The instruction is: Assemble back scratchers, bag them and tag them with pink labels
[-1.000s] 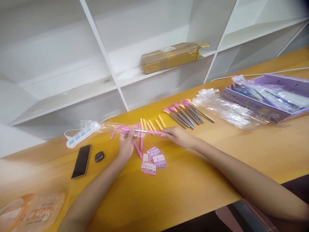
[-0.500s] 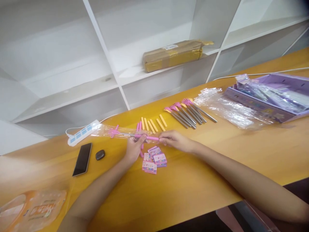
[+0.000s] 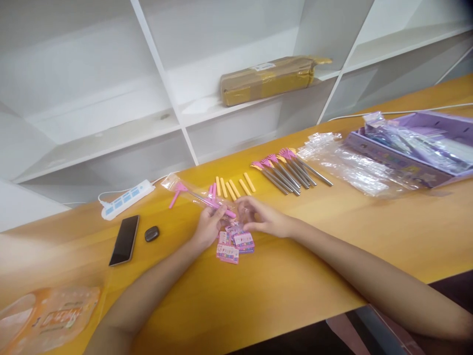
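My left hand (image 3: pixel 209 226) is closed around a back scratcher (image 3: pixel 201 198) in a clear plastic bag (image 3: pixel 170 183). The scratcher has a pink hand-shaped head pointing left, a metal rod and a pink handle (image 3: pixel 229 214). Just right of that handle end, my right hand (image 3: pixel 264 217) is curved with thumb and fingers apart, clear film showing between them. Beneath the hands lie several printed cards (image 3: pixel 228 253). Behind them are pink tubes (image 3: pixel 212 190), partly covered by the bag, and several yellow tubes (image 3: pixel 233 189). One loose pink tube (image 3: pixel 173 199) rests by the scratcher's head.
Several back scratchers (image 3: pixel 291 170) lie in a row at the back. Clear bags (image 3: pixel 364 170) and a purple box (image 3: pixel 399 165) are at right. To the left are a power strip (image 3: pixel 127 199), a phone (image 3: pixel 124 240), a black case (image 3: pixel 152 233) and an orange-printed bag (image 3: pixel 55 315). A taped parcel (image 3: pixel 273 81) sits on the shelf.
My right hand has come off the pink handle end and its fingers have spread. The bagged back scratcher has tilted, its handle end now lower and its head higher.
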